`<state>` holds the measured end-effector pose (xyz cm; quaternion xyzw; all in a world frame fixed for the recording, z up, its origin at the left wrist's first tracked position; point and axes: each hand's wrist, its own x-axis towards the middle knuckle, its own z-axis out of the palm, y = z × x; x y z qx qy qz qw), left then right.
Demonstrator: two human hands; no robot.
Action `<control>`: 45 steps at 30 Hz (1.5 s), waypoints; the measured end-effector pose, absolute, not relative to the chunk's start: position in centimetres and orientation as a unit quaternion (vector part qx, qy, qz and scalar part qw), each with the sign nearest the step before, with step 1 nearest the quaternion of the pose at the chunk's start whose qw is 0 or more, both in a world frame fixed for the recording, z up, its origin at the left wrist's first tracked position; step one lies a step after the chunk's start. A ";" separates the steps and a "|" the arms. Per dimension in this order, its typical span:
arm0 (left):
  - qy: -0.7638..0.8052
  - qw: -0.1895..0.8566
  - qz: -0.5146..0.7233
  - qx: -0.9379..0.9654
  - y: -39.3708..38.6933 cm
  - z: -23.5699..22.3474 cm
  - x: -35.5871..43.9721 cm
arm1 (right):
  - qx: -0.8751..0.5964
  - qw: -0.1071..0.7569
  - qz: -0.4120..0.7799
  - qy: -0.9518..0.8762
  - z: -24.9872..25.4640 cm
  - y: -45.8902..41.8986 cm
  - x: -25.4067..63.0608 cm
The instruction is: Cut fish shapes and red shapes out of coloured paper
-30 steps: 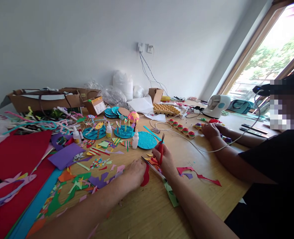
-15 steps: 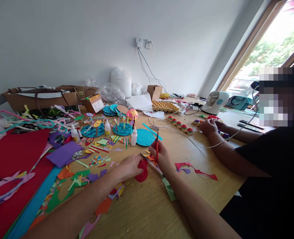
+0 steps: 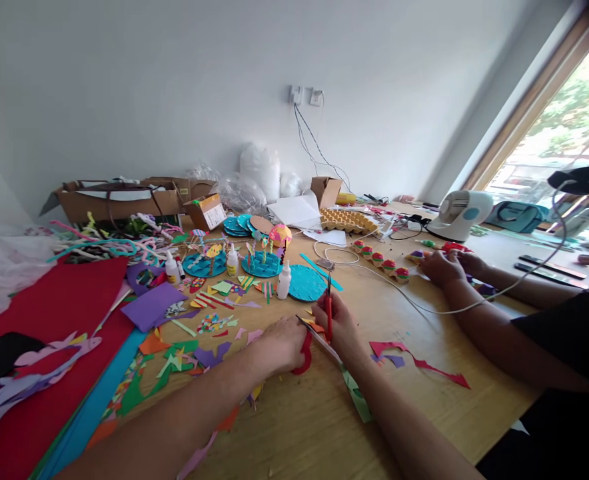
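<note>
My left hand (image 3: 287, 341) is closed on a red paper piece (image 3: 304, 357) with a rounded edge, held just above the table. Close to its right, my right hand (image 3: 342, 323) grips red-handled scissors (image 3: 329, 319), a dark tip pointing up. A second thin dark point shows at the left, near my left fingers; the grip hides how it joins the scissors. Under my right wrist lies a light green paper strip (image 3: 357, 397). An orange paper scrap sits behind the scissors. Right of my right hand is a red paper offcut (image 3: 417, 360).
Glue bottles (image 3: 284, 280) stand by blue textured discs (image 3: 307, 283), some bearing paper figures. Coloured scraps and red sheets (image 3: 64, 300) cover the left side. A co-worker's hands (image 3: 444, 267) handle small pieces at right, near a white cable and a fan (image 3: 459, 215).
The view has swung left, so everything sits further right in it. The red paper has turned slightly in my left hand and shows less. Both hands keep their hold.
</note>
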<state>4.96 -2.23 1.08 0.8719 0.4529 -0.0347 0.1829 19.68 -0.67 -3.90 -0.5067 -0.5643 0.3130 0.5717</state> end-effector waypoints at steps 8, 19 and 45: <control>0.463 0.186 -0.037 0.866 -2.8 0.6 4.5 | -0.510 0.562 0.316 -0.570 -4.1 -0.6 19.9; 0.476 0.138 0.081 0.864 -3.1 1.5 2.7 | -0.500 0.551 0.354 -0.566 -3.3 -1.2 19.6; 0.474 0.129 0.232 0.839 -3.6 1.5 -1.0 | -0.422 0.494 0.510 -0.564 -2.1 -2.9 18.1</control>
